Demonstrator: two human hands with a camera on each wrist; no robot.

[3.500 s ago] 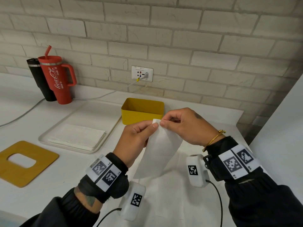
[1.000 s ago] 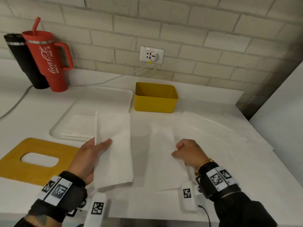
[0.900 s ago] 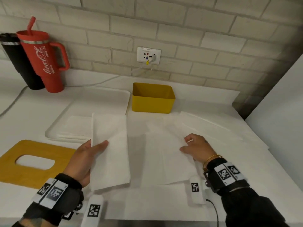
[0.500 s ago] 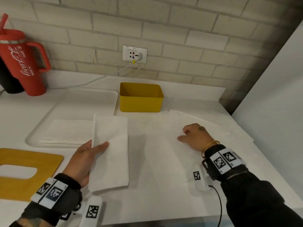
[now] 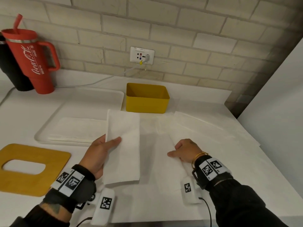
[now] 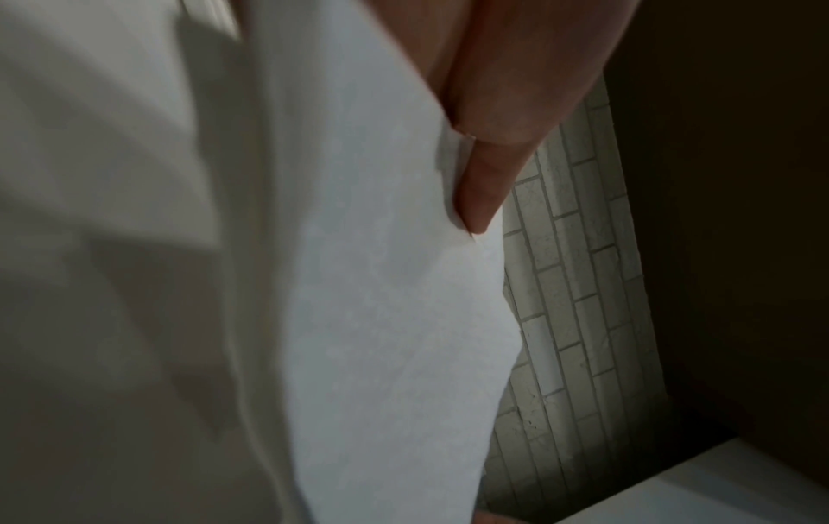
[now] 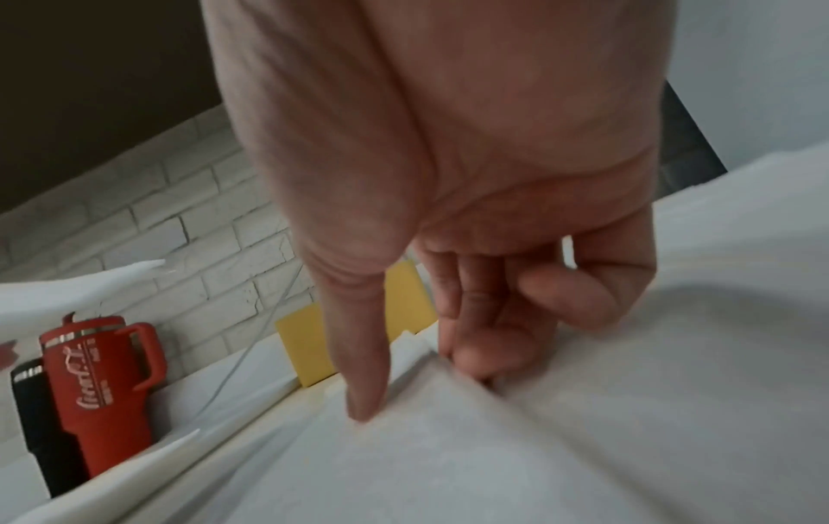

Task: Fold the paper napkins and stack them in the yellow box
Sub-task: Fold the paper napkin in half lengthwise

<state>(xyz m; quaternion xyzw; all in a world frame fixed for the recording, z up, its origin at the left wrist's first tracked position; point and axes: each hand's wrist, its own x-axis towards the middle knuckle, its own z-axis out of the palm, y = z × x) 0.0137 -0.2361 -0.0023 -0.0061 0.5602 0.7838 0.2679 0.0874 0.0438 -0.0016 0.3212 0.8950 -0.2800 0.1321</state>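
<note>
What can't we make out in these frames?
- Yellow box floor: head view, near wall hides it.
- Left hand fingers: head view, under the folded napkin.
- Black tumbler: head view, cut off by the frame edge and the red mug.

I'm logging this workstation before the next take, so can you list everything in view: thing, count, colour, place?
folded napkin: one, white, held above the counter, front centre.
napkin sheets: several, exact count unclear, white, spread flat on the counter at centre and right.
napkin stack: one, white, on the tray.
tray: one, white, left of the box.
yellow box: one, yellow, back centre; contents unseen.
red tumbler: one, red, back left.
black tumbler: one, black, behind the red one.
yellow board: one, yellow with a cut-out, front left.
wall socket: one, white, with a cable plugged in.
left hand: grip pinching the folded napkin's edge.
right hand: fingers curled, pressing a sheet.
</note>
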